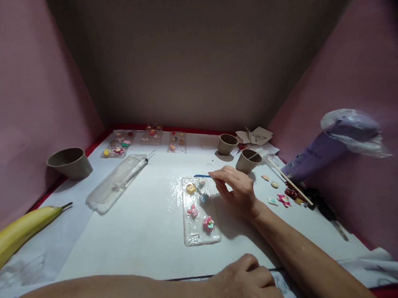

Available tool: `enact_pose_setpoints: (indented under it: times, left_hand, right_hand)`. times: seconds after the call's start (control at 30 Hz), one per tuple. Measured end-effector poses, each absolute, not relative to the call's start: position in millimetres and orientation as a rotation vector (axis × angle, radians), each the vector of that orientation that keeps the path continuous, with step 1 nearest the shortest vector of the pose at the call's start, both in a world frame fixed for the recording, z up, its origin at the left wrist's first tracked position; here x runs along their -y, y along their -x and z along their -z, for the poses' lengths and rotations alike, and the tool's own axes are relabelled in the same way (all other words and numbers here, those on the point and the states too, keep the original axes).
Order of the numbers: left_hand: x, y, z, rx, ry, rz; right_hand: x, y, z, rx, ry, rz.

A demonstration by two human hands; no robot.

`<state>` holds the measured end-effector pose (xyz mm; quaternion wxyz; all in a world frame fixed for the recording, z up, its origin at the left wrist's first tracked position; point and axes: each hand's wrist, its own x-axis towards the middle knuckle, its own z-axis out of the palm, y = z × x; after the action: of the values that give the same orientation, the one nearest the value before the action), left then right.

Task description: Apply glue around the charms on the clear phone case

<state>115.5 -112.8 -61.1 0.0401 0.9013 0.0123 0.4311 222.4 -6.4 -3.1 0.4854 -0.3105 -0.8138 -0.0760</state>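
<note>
A clear phone case lies on the white work surface, with a glossy coating and several small charms on it. Among them are a pink bunny charm, a pink round charm, a yellow charm and a blue charm. My right hand is closed in a pinch on a thin blue stick, which spans the case's far edge. Near the front edge my left hand rests with curled fingers, its palm side hidden; nothing shows in it.
Decorated cases lie at the back. To the left are a syringe on a clear case, a cup and a banana. At right stand two cups, loose charms, a wooden stick and a purple bag.
</note>
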Motion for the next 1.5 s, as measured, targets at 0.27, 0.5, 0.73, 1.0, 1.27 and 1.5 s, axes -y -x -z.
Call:
enact_pose_setpoints:
  times: [0.27,0.5,0.73,1.0,1.27,1.5]
  left_hand:
    - [112,-114,62,-0.016,-2.782,-1.272]
    - [112,-113,65,-0.013,-2.851,-1.135]
    - [111,-114,67,0.008,-2.92,-0.948]
    - [111,-115,69,-0.002,-2.892,-1.093]
    - [111,-114,67,-0.003,-2.865,-1.151]
    - [111,-114,69,-0.007,-2.919,-1.035]
  right_hand:
    - [5,-224,0,1.751,0.887,0.221]
    - [-11,-242,8,1.575,1.169,0.307]
    - [-16,-247,10,1.584,1.231,0.36]
    - [-20,-249,12,1.592,1.287,0.359]
    - [-22,-250,15,1.6,1.286,0.316]
    - [-21,-250,14,1.59,1.287,0.311]
